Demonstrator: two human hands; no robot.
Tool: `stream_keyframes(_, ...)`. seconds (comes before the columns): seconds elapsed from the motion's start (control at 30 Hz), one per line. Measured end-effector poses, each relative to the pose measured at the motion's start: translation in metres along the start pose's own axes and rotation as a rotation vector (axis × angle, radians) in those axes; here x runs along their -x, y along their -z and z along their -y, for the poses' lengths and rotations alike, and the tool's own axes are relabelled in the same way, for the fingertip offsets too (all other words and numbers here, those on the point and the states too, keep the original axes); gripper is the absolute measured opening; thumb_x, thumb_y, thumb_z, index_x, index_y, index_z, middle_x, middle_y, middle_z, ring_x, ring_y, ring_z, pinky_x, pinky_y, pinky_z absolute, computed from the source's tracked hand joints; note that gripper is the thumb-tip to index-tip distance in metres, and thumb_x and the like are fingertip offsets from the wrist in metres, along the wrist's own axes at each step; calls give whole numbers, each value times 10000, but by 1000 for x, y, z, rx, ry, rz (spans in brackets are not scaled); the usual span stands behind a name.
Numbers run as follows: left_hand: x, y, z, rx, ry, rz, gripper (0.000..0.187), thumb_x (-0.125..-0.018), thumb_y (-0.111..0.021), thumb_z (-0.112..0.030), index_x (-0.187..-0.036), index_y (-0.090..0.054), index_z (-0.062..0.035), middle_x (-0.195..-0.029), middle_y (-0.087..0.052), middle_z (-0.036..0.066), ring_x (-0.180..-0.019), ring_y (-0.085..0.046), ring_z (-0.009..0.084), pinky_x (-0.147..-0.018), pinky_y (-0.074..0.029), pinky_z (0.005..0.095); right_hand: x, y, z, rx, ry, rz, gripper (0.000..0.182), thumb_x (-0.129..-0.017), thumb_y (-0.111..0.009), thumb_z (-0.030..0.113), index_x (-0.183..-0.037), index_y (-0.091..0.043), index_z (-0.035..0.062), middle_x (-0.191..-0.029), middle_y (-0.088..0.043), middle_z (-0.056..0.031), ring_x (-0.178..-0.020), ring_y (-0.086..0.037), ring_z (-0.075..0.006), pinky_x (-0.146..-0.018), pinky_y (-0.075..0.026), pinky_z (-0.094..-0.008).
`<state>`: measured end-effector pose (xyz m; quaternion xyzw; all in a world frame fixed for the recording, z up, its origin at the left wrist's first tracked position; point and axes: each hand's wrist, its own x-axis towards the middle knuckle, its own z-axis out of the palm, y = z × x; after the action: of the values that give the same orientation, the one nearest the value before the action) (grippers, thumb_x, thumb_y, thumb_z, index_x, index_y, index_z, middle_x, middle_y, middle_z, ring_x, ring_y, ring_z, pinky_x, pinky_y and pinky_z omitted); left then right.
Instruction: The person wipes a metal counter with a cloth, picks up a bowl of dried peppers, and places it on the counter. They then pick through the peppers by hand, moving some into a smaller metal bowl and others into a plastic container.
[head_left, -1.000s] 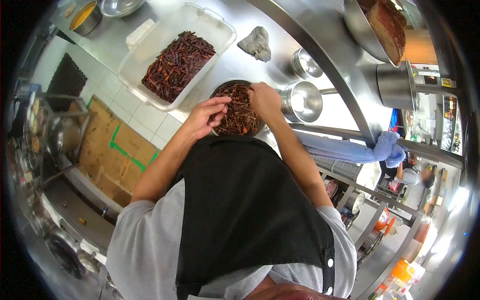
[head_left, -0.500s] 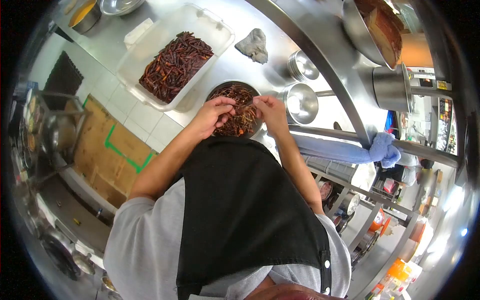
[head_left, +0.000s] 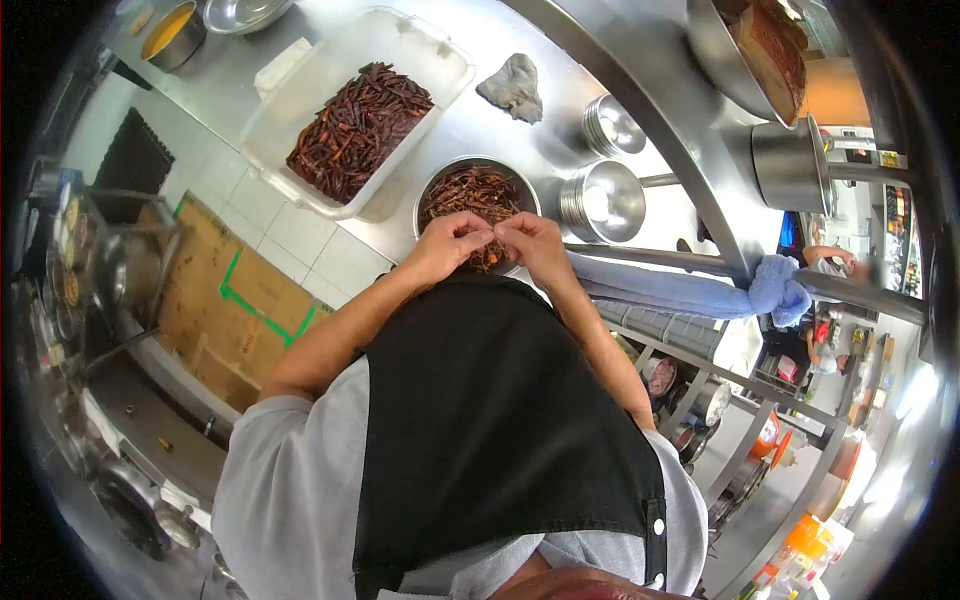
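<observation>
Over the near part of a round metal bowl [head_left: 533, 196], my left hand [head_left: 447, 246] and my right hand [head_left: 533, 243] meet with their fingertips pinched together. Whatever lies between the fingertips is too small to make out. Thin, dark reddish-brown pieces that look like dried chillies [head_left: 468, 193] fill the bowl below my hands. To the left of the bowl stands a translucent plastic tub [head_left: 268, 135], tilted in view, which holds a heap of darker, glossy red pieces [head_left: 362, 125].
A crumpled grey cloth [head_left: 512, 88] lies on the metal counter behind the bowl. Stacked metal bowls [head_left: 604, 203] are at the right, beside a rail with a blue towel [head_left: 660, 287]. A pot of orange liquid [head_left: 172, 35] stands at the far left. People are in the right background.
My hands have come together, fingertips touching, and sit slightly lower over the bowl's near side. The view has shifted a little.
</observation>
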<state>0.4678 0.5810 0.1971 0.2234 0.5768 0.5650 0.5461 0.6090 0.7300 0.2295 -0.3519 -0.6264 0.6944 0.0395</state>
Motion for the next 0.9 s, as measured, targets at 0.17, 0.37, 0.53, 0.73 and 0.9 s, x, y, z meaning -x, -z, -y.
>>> stream_keyframes(0.17, 9, 17, -7, 65, -31, 132, 140, -994, -692, -191, -1012, -717, -55, -806, -649, -6, -623, -476, 48, -543, -379, 231, -5, 9, 2, -454, -237, 267, 164, -943, -732, 195, -875, -700, 49, -734, -636, -12, -593, -553, -105, -519, -385, -254)
stream_keyframes(0.37, 19, 43, 10, 278, 37, 11, 136, -1043, -601, -161, -1104, -641, -46, -870, -637, 21, -593, -443, 61, -517, -332, 214, -12, 8, 22, 1092, 266, -82, 231, -907, -711, 260, -1042, -712, 72, -886, -680, -115, -804, -683, -271, -747, -557, -386)
stream_keyframes(0.53, 25, 46, 11, 573, 41, -18, 254, -1035, -561, -90, -1278, -576, -17, -918, -634, 58, -629, -472, 85, -513, -331, 220, -38, -4, 6, 1204, 505, -172, 210, -897, -699, 265, -1010, -746, 94, -1008, -694, -106, -967, -685, -320, -821, -552, -464)
stream_keyframes(0.73, 17, 37, 11, 706, 67, -91, 152, -995, -621, -109, -1125, -598, -35, -904, -625, 41, -664, -505, 86, -510, -347, 218, -47, 4, -19, 1126, 473, -181, 199, -926, -669, 256, -929, -731, 67, -962, -697, -136, -909, -682, -353, -796, -539, -485)
stream_keyframes(0.9, -5, 20, -6, 551, 131, -76, 178, -1002, -691, -280, -999, -643, -107, -830, -606, -17, -631, -487, 53, -483, -302, 208, -26, -8, 10, 700, 488, -190, 179, -922, -697, 199, -915, -717, 21, -853, -694, -158, -794, -689, -321, -713, -527, -433)
